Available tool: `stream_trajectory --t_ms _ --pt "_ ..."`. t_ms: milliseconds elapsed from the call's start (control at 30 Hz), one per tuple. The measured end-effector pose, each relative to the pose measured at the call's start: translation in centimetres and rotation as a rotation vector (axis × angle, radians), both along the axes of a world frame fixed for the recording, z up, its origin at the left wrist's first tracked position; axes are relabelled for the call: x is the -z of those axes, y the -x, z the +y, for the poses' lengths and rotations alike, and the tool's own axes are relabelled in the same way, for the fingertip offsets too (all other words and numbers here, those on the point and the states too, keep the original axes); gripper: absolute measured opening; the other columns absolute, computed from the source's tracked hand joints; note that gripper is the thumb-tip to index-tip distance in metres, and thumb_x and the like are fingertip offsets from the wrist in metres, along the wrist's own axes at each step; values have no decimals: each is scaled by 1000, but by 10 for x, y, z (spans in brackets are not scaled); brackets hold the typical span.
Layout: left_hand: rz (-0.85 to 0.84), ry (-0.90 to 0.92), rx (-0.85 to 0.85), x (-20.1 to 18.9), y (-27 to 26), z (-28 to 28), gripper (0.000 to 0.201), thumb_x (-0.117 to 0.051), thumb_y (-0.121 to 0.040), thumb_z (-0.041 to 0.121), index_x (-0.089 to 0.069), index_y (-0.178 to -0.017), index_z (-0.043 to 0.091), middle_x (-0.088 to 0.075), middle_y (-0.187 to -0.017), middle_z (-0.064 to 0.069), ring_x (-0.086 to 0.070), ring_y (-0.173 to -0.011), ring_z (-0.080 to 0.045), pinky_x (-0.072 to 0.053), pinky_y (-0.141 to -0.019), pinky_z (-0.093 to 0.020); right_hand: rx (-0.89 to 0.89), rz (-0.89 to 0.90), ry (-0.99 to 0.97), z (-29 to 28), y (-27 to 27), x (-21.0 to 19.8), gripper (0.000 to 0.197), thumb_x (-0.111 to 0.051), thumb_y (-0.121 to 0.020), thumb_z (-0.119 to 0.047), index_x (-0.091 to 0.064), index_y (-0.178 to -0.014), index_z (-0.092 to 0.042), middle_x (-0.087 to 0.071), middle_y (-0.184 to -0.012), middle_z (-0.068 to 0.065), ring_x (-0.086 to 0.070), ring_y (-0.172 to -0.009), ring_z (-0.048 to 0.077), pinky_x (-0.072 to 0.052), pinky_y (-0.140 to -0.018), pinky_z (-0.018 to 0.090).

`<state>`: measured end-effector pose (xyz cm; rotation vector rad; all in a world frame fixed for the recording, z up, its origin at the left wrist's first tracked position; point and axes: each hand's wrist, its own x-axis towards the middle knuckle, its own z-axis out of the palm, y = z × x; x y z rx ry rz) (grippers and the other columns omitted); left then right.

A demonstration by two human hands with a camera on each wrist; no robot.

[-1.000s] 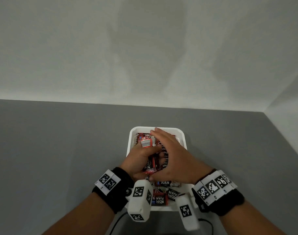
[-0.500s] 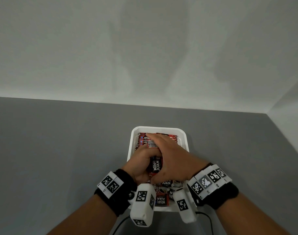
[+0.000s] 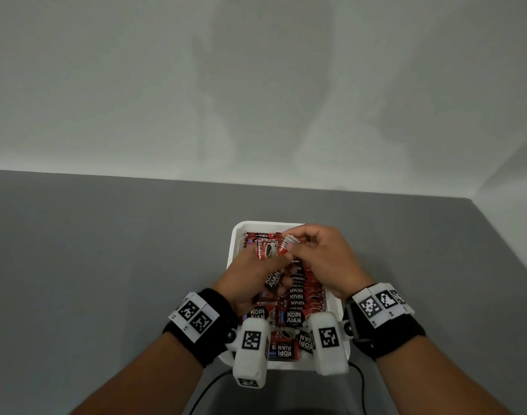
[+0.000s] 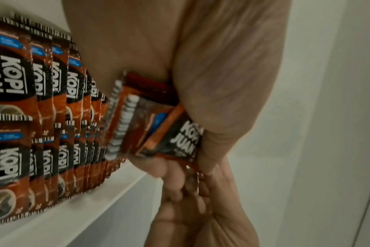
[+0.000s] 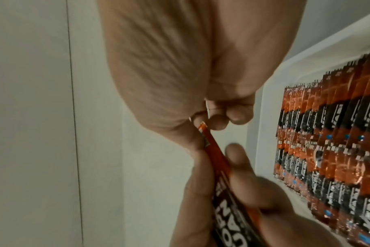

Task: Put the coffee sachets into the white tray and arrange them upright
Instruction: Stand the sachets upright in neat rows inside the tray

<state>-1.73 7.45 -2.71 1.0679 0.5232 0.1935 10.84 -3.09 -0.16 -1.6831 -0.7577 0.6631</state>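
- Left hand [image 3: 250, 280] grips a few Kopi Juan sachets [image 3: 266, 250], ends pointing to 12 o'clock.
- Right hand [image 3: 322, 259] pinches one sachet [image 3: 287, 245] just beside them at 3 o'clock.
- Both hover over the white tray [image 3: 233, 250], above its far rows.

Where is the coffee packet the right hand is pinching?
In the head view, the coffee packet is lifted over the far end of the white tray, pinched by the right hand, beside the left hand.

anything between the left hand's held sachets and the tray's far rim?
Yes. In the head view a row of upright sachets stands between the sachets held by the left hand and the white tray's far rim.
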Motion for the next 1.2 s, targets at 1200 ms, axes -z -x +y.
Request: stream_trajectory --t_ms 1200 --pt "-21 -165 -170 -13 1 -6 18 -65 -90 -4 -69 -107 1 -76 -93 -18 -75 -83 -33 -62 -69 -41 342 822 -414 4 16 14 54 -74 -83 6 -48 -129 -9 -67 -118 31 -68 -106 50 -53 -94 63"
